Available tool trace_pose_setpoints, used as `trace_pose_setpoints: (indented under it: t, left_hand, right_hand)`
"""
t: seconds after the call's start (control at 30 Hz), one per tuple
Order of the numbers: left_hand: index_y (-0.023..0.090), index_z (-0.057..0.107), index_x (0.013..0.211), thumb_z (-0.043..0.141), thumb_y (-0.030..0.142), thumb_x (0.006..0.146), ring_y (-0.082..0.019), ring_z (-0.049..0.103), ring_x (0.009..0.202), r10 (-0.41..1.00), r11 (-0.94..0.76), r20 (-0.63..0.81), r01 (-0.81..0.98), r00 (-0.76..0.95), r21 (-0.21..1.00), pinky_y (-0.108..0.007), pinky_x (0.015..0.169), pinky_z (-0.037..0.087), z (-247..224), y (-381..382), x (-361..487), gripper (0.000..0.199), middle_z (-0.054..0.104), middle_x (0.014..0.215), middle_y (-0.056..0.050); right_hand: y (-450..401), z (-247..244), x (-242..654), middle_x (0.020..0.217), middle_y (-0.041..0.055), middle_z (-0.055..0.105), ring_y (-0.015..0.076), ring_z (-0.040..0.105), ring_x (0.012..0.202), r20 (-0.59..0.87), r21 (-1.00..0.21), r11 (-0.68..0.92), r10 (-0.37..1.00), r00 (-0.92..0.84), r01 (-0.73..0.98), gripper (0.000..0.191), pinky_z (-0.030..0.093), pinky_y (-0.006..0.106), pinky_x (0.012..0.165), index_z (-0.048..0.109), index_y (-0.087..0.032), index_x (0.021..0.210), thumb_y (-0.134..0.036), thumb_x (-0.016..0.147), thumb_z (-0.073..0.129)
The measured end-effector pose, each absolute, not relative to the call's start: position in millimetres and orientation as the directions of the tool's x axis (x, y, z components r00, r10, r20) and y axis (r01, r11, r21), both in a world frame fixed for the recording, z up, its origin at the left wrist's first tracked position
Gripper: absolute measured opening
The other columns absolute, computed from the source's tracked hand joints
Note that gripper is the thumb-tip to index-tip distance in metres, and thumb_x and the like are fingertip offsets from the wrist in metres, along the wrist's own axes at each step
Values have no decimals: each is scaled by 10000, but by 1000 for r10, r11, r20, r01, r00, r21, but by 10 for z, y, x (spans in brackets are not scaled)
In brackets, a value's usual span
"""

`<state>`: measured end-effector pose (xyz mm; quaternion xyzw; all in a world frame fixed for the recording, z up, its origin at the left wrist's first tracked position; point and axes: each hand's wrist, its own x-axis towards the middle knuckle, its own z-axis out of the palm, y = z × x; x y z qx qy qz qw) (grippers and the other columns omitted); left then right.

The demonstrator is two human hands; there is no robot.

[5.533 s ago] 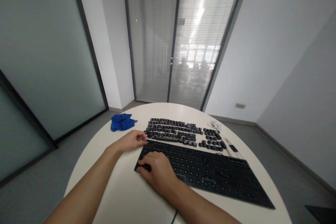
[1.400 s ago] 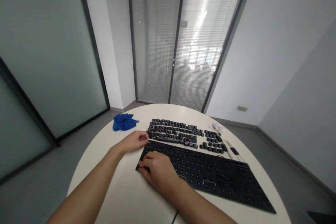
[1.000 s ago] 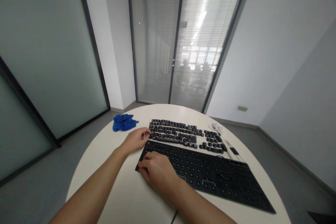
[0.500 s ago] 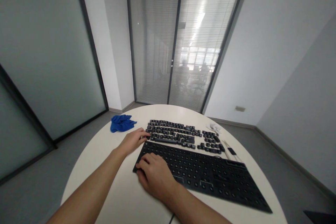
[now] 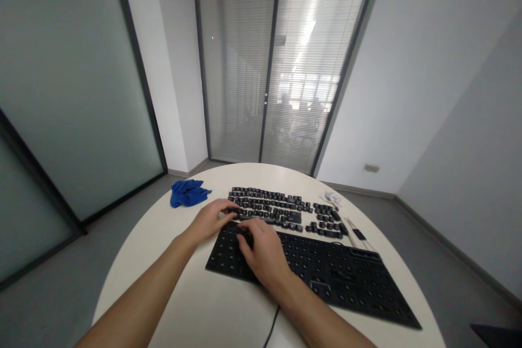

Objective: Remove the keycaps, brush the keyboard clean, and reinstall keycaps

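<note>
Black keycaps (image 5: 295, 218) by the dozen lie beside one keyboard (image 5: 346, 277).

Right hand (image 5: 265, 251) covers a chunk of the keyboard (image 5: 304, 255), so that bit's hidden. Can't tell if either hand's gripping a key, way too small, and the left hand (image 5: 209, 221) is no clearer. Legends on the keys (image 5: 295, 217) are mush. Cable (image 5: 272, 326) and forearms (image 5: 150, 288) run off the bottom. Shapes behind the blinds (image 5: 310, 125)? Pure blur.
</note>
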<state>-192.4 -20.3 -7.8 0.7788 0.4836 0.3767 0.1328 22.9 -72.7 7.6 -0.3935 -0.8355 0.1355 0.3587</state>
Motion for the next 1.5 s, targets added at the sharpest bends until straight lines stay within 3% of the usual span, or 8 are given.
trace_pose_setpoints:
  t: [0.17,0.3,0.43,0.63,0.87,1.07,1.5]
  left_hand:
    - [223,725,1028,706,305,851,-200,640,847,858,-512,389,613,334,602,-296,809,488,48,-348,-1690,195,726,944,-23]
    - [216,707,1029,712,277,823,-187,649,827,868,-496,356,580,345,647,-281,774,506,85,-397,-1590,214,732,960,-13]
    - [211,694,1021,736,246,798,-189,686,867,864,-498,346,522,366,693,-281,803,519,60,-388,-1587,230,749,955,-8]
    - [199,659,1062,736,234,788,-191,711,835,869,-482,313,512,383,711,-288,787,523,41,-393,-1592,286,769,921,-15]
    - [192,683,953,629,272,862,-175,702,787,874,-478,304,554,380,682,-245,687,490,64,-397,-1648,133,765,876,-11]
    - [190,702,852,526,322,934,-179,666,662,926,-377,271,672,263,637,-257,625,433,-29,-307,-1844,235,751,732,-6]
    - [199,730,859,533,353,928,-172,616,640,928,-371,256,725,270,581,-252,595,384,-98,-291,-1879,260,726,739,-10]
  right_hand:
    - [-580,127,460,1162,61,694,237,610,1089,567,-443,704,700,-434,556,310,442,391,935,651,-244,1211,-168,910,651]
    - [-518,52,500,1147,49,724,228,645,1066,590,-426,749,655,-472,508,200,459,394,929,722,-252,1101,-185,923,661]
    - [-481,-9,489,1117,51,750,216,671,1043,597,-446,777,628,-498,444,171,484,390,954,742,-224,1057,-167,916,665]
    - [-448,-42,510,1095,44,764,209,693,1019,551,-505,762,646,-529,405,286,518,370,951,739,-238,1107,-94,866,686]
    - [-510,-18,442,1010,41,782,222,712,956,450,-639,615,786,-424,463,250,526,358,909,774,-215,1004,-102,782,784]
    - [-760,-30,237,953,29,794,218,724,907,351,-736,554,804,-479,390,229,529,330,868,802,-229,938,-127,735,834]
    - [-866,-151,79,954,9,796,224,690,920,363,-642,635,746,-559,430,217,491,346,869,807,-260,935,-178,737,842]
